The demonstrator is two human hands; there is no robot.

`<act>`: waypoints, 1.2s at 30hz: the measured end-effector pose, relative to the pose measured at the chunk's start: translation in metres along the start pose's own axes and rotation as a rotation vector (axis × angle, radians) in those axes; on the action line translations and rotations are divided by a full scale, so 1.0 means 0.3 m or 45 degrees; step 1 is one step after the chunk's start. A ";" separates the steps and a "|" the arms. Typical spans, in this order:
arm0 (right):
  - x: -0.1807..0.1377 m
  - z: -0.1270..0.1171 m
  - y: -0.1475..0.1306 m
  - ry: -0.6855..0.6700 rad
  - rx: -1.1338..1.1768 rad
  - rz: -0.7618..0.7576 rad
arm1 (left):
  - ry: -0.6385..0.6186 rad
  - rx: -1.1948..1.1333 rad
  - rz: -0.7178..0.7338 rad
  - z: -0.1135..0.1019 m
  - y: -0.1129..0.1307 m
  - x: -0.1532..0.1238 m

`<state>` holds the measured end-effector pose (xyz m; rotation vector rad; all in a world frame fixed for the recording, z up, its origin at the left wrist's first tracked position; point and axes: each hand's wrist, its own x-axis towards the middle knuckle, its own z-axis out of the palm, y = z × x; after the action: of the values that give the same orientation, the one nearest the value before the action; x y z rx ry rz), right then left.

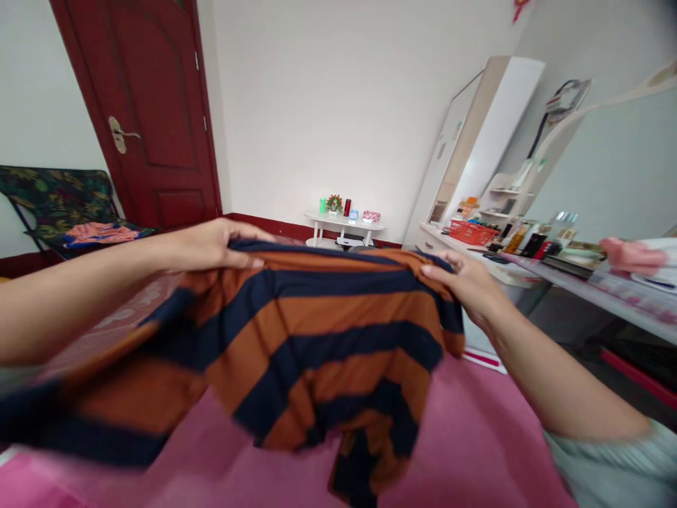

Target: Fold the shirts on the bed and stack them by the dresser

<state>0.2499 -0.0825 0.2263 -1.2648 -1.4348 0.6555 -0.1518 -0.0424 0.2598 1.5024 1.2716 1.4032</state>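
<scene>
A striped garment [338, 310] in rust-orange and navy, apparently a long-sleeved shirt, hangs stretched between my two hands. At its upper left edge my left hand [219, 247] is closed, thumb in front and fingers behind the cloth. My right hand [458, 279] pinches the upper right edge in the same way. A sleeve-like part swings out at the lower left, smeared by motion. Another piece dangles at the bottom middle. Below the cloth lies a pink surface [476, 430], partly covered from view.
A dressing table [431, 240] with a red basket [472, 233], bottles and a mirror stands on the right. Ahead is a small white table [346, 223] with ornaments. On the left, a folding chair [58, 190] holds a peach-coloured cloth [100, 233] near the red door [142, 106].
</scene>
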 end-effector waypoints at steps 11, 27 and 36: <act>-0.234 0.254 0.437 -0.075 -0.418 -0.132 | -0.256 0.828 0.685 0.219 -0.504 -0.156; -0.428 0.288 0.363 -0.740 -0.762 -0.257 | -0.897 1.234 0.785 0.348 -0.500 -0.332; -0.298 0.078 0.335 -0.212 -0.431 -0.068 | -0.694 0.644 0.601 0.146 -0.412 -0.231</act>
<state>0.2516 -0.1312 0.0988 -1.4518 -1.7661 0.5039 -0.1269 -0.0706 0.1162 2.4480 0.9916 0.8410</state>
